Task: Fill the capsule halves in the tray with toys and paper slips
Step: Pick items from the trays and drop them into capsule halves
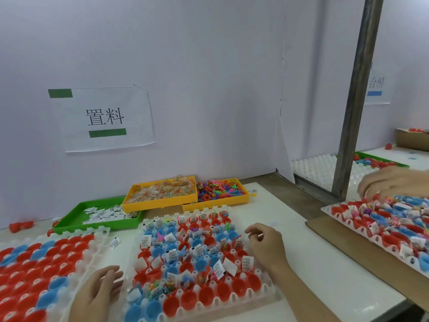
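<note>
White desk, tray of capsule halves dead center. Left hand lies flat, fingers relaxed, at its 8 o'clock edge; right hand, loosely curled and holding nothing, at 3 o'clock.

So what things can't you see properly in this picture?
- Right hand, head view: its curled fingers hide whether it holds anything.
- Paper slips in the middle tray: print too small to read.
- Left tray: cut off by the left and bottom edges.
- Sign on the right wall: partly behind the metal post.
</note>
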A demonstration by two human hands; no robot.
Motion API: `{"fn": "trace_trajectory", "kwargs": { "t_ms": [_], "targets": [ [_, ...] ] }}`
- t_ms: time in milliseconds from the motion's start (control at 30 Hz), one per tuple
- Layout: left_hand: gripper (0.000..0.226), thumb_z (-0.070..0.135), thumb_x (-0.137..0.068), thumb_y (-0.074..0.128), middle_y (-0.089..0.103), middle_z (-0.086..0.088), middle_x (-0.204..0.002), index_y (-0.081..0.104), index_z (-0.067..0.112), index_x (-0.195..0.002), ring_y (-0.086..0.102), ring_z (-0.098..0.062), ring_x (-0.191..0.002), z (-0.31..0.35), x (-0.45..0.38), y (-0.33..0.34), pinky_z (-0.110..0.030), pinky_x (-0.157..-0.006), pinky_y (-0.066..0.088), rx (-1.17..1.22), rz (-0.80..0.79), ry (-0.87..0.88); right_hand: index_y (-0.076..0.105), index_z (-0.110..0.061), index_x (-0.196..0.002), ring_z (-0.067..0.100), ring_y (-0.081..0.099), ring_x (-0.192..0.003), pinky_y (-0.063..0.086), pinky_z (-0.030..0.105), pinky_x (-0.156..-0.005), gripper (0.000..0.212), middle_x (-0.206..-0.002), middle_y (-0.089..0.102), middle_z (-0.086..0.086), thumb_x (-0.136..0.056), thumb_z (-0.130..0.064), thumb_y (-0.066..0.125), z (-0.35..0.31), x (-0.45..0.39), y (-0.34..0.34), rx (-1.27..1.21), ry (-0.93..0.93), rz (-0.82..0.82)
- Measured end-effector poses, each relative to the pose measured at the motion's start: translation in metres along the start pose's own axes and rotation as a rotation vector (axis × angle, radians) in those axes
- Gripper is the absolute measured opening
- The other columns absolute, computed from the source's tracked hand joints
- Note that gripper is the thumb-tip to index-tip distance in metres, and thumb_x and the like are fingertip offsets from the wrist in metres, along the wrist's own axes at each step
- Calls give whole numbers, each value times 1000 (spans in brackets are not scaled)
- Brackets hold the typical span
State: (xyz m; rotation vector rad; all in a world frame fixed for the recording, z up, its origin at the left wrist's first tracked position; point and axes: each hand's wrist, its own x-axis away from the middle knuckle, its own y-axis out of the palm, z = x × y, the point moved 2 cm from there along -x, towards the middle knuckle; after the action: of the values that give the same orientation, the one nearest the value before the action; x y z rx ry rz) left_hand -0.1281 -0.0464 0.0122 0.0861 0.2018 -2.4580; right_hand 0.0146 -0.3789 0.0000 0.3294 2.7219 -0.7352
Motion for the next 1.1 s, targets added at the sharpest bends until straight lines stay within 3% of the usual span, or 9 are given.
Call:
{"fn": "trace_trajectory", "kwargs": {
  "t_ms": [100,200,400,533,633,833,900,967,1100],
  "targets": [
    [17,5,-101,47,69,-21,-101,64,3,-101,67,-32,-90,-2,0,-6,-32,-74,61,85,-13,-47,70,-32,-76,0,64,-78,47,9,-66,36,-77,68,-20,-86,0,57,-1,0,-1,4,-4,5],
    [16,5,-100,50,71,-17,-97,66,6,-101,68,-30,-90,-4,-1,-10,-37,-81,56,114,-30,-83,71,-30,-75,-1,64,-79,50,13,-66,36,-75,69,-18,-85,2,59,-2,1,-4,-46,8,27],
    [12,4,-94,59,77,-6,-88,69,9,-98,71,-25,-87,-8,-1,-16,-31,-77,56,93,-16,-82,71,-27,-81,9,68,-80,59,26,-68,34,-79,71,-10,-86,4,59,-8,7,-8,-115,3,-11],
    [15,4,-97,55,74,-7,-94,70,10,-99,69,-26,-88,-8,-6,-14,-32,-71,53,3,-14,-137,69,-25,-98,6,65,-84,50,11,-61,24,-91,69,-8,-94,-4,57,-11,9,-6,-102,63,-83],
    [21,6,-100,52,72,-5,-96,71,14,-99,65,-23,-90,-3,-6,-8,-32,-75,52,-108,-43,-160,68,-24,-108,6,66,-82,49,11,-59,23,-87,69,-7,-95,-8,56,-12,8,-7,-113,132,-132],
    [20,8,-101,50,69,-8,-89,67,14,-109,62,-24,-85,6,0,-2,-39,-81,52,-126,-2,-195,66,-20,-123,18,65,-107,55,25,-82,33,-117,69,6,-96,-4,56,-17,10,-12,-163,234,-222],
    [22,8,-101,47,64,3,-88,65,15,-110,60,-14,-83,8,5,0,-33,-72,48,-130,44,-187,67,-20,-121,16,65,-108,55,32,-92,31,-117,70,4,-97,-4,55,-16,14,-14,-193,255,-240],
    [23,5,-102,45,64,2,-87,65,15,-109,58,-15,-79,8,8,1,-28,-62,43,-128,64,-189,67,-18,-121,14,68,-105,56,36,-95,30,-112,71,2,-98,-4,54,-16,18,-17,-231,289,-283],
    [22,0,-100,49,69,-16,-85,67,7,-109,57,-26,-75,8,7,-1,-32,-66,45,-131,53,-188,68,-15,-121,7,66,-103,52,20,-92,31,-111,72,-4,-95,-1,59,-14,28,-36,-170,240,-291]
  ]
}}
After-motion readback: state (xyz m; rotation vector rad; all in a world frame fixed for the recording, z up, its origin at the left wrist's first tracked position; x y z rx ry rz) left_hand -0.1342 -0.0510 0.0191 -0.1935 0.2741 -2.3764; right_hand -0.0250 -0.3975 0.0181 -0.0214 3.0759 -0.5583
